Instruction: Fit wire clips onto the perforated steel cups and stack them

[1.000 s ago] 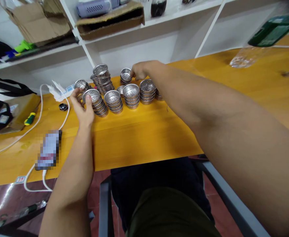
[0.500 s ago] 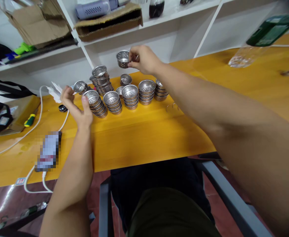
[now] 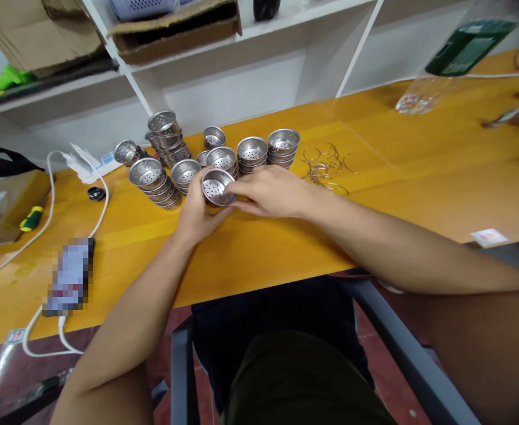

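Between both hands is a small perforated metal cup (image 3: 216,186), held above the front of the table with its mouth facing me. My left hand (image 3: 196,212) grips its left side and underside, fingers partly hidden. My right hand (image 3: 268,192) pinches the right rim, thumb or finger reaching inside. Behind it stand several stacks of like cups: a tilted stack (image 3: 155,183) at left, a taller stack (image 3: 166,139) further back, and a stack (image 3: 283,146) at right. A single cup (image 3: 215,137) sits at the rear.
Thin curved metal wires (image 3: 325,168) lie right of the stacks. A clear bottle with a green label (image 3: 467,47) stands at the back right. On the left are a phone (image 3: 69,276) with white cables, a power strip (image 3: 108,162) and a screwdriver (image 3: 31,218). White shelving (image 3: 241,77) borders the rear.
My right hand has brought the cup from above the back of the table down toward me. My left hand has moved right from the left stacks and now grips the cup too.
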Available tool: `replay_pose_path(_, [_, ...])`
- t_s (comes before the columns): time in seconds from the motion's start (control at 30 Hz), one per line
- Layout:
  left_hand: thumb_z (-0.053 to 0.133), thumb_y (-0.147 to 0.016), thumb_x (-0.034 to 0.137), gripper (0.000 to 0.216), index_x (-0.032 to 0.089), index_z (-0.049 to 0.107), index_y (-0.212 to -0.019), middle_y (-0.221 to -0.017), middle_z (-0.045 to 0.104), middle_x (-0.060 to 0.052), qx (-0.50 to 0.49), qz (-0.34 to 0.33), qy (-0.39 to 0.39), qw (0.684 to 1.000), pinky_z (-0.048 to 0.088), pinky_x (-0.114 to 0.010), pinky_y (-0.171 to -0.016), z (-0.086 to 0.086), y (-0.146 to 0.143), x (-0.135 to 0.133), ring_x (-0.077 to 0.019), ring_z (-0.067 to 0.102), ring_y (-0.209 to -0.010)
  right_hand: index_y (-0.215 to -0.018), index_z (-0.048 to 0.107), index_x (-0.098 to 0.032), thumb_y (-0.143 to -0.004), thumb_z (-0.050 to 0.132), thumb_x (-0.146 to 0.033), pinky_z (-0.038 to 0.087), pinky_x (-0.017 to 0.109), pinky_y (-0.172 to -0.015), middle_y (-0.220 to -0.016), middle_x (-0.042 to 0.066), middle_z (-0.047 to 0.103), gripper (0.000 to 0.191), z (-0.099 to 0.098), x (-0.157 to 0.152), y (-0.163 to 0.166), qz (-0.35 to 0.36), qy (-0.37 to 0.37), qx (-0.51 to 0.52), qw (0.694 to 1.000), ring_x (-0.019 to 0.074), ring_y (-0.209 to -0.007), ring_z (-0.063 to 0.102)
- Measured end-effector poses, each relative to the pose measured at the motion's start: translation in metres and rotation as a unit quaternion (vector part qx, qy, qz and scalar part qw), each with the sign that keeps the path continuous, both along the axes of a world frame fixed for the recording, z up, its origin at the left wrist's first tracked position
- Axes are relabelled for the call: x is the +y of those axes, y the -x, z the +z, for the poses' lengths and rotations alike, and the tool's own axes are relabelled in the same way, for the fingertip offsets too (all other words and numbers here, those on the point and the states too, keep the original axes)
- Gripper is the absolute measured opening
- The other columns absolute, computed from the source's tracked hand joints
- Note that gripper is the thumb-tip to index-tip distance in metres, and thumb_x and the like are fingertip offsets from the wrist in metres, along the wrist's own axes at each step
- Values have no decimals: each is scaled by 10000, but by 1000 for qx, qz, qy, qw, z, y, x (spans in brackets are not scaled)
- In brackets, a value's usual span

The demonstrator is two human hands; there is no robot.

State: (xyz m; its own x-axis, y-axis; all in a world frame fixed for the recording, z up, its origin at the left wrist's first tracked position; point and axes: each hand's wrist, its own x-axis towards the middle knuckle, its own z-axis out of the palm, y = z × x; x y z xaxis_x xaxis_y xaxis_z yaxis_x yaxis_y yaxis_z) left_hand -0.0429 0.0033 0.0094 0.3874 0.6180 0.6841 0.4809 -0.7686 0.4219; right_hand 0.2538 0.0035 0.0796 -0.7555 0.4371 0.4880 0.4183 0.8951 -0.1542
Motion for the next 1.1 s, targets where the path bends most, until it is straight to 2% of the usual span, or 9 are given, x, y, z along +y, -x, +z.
replay_pose_path(0.07, [1055, -1035, 393, 979, 303, 477, -1821, -1718, 751, -180, 24, -20, 13, 999, 683, -606, -1390, 1, 0, -4, -423, 811, -1599, -1399, 856, -218, -1274, 742, -349, 533, 414, -905, -1209, 117, 852, 214, -5, -7, -1, 7, 3, -32, 999, 301, -1024, 744])
replay_pose_path(0.13, [1019, -993, 292, 943, 290, 513, -1788, -1678, 775, -166, 34, -36, 19, 999, 705, -571, -1333, 3, -1, -6, -400, 826, -1551, -1411, 852, -206, -1279, 726, -374, 542, 405, -889, -1356, 153, 820, 248, -9, -10, -2, 50, 9, -20, 999, 302, -1094, 756])
replay_pose_path(0.2, [1022, -946, 251, 931, 289, 549, -1747, -1627, 792, -148, 39, -47, 23, 998, 717, -547, -1273, 4, -2, -6, -386, 840, -1491, -1387, 828, -200, -1273, 710, -365, 565, 399, -897, -1508, 186, 756, 233, -12, -11, -3, 89, 30, 8, 996, 295, -1158, 757])
replay_pose_path(0.27, [1032, -923, 236, 915, 290, 578, -1716, -1587, 797, -137, 47, -52, 30, 997, 717, -534, -1237, 5, -3, -6, -379, 843, -1450, -1341, 778, -209, -1243, 729, -342, 580, 400, -928, -1539, 187, 731, 173, -14, -9, -4, 112, 67, 33, 991, 281, -1157, 745])
replay_pose_path(0.37, [1017, -939, 219, 889, 285, 584, -1713, -1600, 781, -146, 59, -51, 43, 996, 699, -549, -1268, 5, -4, -6, -386, 823, -1481, -1217, 678, -237, -1248, 732, -353, 544, 386, -929, -1320, 120, 771, 131, -17, -3, -3, 133, 129, 67, 980, 254, -1069, 712])
replay_pose_path(0.5, [955, -952, 173, 890, 283, 557, -1740, -1610, 764, -148, 57, -63, 55, 995, 691, -563, -1302, 5, -7, -8, -390, 806, -1517, -1079, 571, -259, -1292, 700, -414, 472, 367, -881, -1084, 56, 708, 294, -22, 4, 2, 150, 156, 116, 969, 229, -948, 636])
replay_pose_path(0.67, [930, -1028, 236, 856, 279, 509, -1772, -1584, 775, -143, 27, -104, 57, 993, 708, -531, -1246, 4, -11, -8, -365, 828, -1463, -1093, 561, -268, -1284, 759, -449, 456, 351, -855, -1037, 31, 679, 329, -28, 7, 8, 151, 147, 177, 961, 220, -909, 616])
replay_pose_path(0.9, [969, -1106, 396, 831, 272, 495, -1777, -1601, 785, -166, 13, -111, 54, 992, 699, -547, -1272, 3, -11, -5, -374, 828, -1485, -1072, 585, -265, -1276, 795, -438, 452, 330, -820, -984, 2, 646, 340, -32, 7, 11, 147, 141, 220, 954, 197, -870, 582])
replay_pose_path(1.1, [947, -1136, 433, 787, 269, 514, -1773, -1598, 774, -169, 7, -124, 29, 992, 710, -528, -1226, 3, -10, -5, -362, 833, -1438, -1057, 616, -258, -1269, 843, -512, 443, 327, -774, -935, -11, 649, 401, -30, 4, 14, 134, 185, 244, 942, 184, -832, 565])
